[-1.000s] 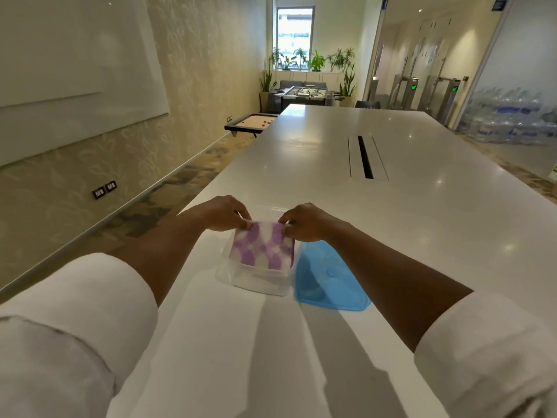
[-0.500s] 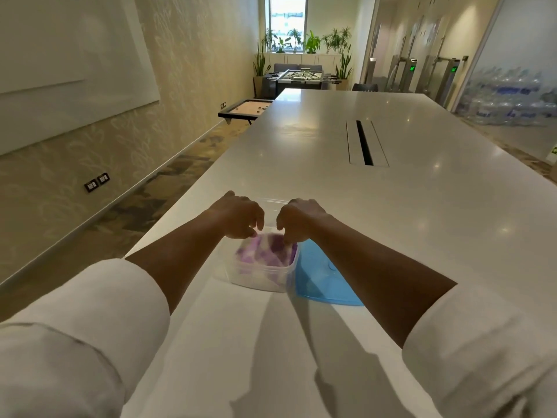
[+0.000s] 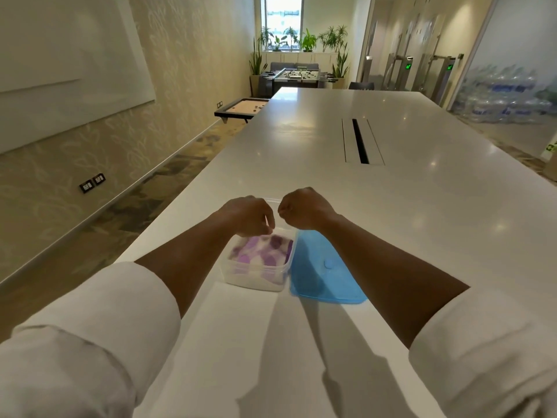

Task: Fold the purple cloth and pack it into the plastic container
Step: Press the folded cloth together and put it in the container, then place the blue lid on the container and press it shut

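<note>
The purple-and-white patterned cloth lies folded inside the clear plastic container near the table's front left edge. My left hand hovers over the container's far left corner, fingers loosely curled downward, their tips just above the cloth and holding nothing. My right hand is curled into a loose fist above the container's far right corner, empty. The hands hide the container's far rim.
A blue lid lies flat on the table, touching the container's right side. The long white table stretches ahead, with a cable slot in its middle. The table's left edge runs close to the container.
Both hands have let go of the cloth and lifted up and away from it. The cloth has settled down inside the container.
</note>
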